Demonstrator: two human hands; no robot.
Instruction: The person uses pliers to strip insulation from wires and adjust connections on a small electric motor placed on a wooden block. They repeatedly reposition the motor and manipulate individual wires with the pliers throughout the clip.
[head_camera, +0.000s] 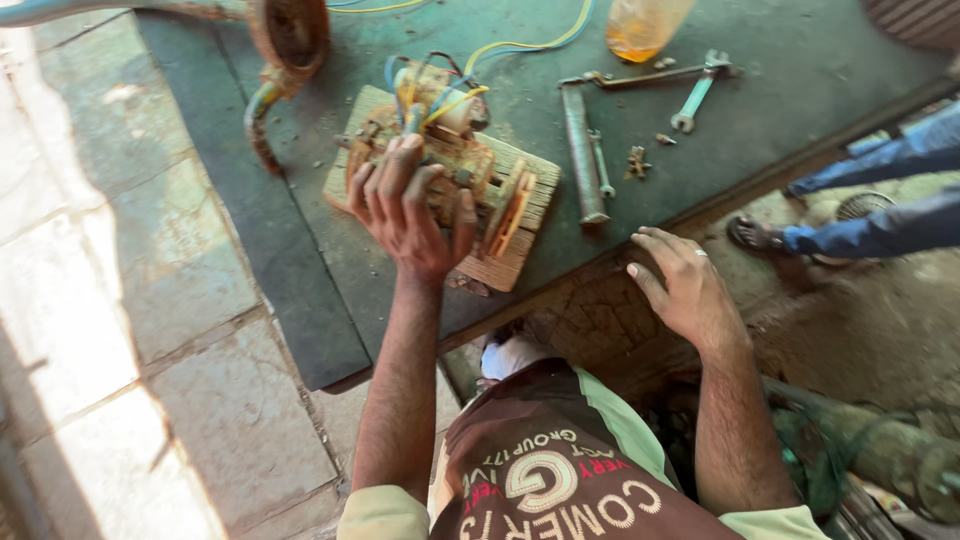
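Note:
My left hand (408, 212) grips a rusty, dirty electrical assembly (440, 140) with blue and yellow wires, which stands on a wooden block (528, 195) on a dark green bench top (300, 250). The fingers wrap over its near side. My right hand (682, 283) rests with fingers apart on the bench's front edge, holding nothing, a ring on one finger.
Behind the block lie a grey metal bar (582, 153), a spanner (697, 92), small loose parts (637, 160) and an orange plastic bottle (642, 25). A rusty round part (290, 35) sits at the back left. Another person's sandalled foot (755, 237) and blue trouser legs stand at right.

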